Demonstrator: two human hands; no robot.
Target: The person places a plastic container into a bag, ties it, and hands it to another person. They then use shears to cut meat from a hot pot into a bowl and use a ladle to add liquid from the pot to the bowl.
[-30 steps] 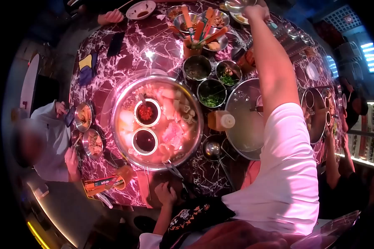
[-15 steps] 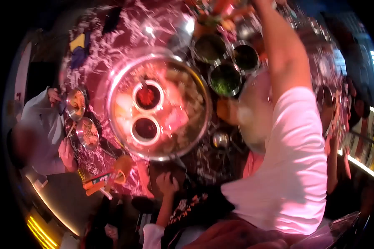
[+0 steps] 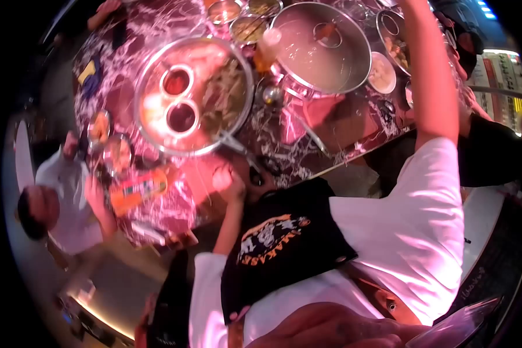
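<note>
My left hand (image 3: 229,182) is closed at the table's near edge, below a large round pot (image 3: 140,119), with nothing visible in its fingers. The pot holds two cups of dark red liquid and pale and brownish food. Beside my left hand, tongs or a similar metal utensil (image 3: 238,145) lies at the pot's rim. My right arm (image 3: 434,81) reaches up past the right side of the second pot (image 3: 365,66), which holds cloudy liquid and a ring-shaped item. My right hand is beyond the top edge of the view.
A person in white (image 3: 69,197) stands at the left near two bowls (image 3: 117,153). An orange packet (image 3: 136,191) lies nearby. Metal bowls (image 3: 248,29) stand at the top, a white bowl (image 3: 381,72) at the right. Another person's black sleeve (image 3: 493,151) shows at right.
The view has shifted, with the pots now higher up and the second pot in fuller view. My left hand is still closed; my right arm still reaches up.
</note>
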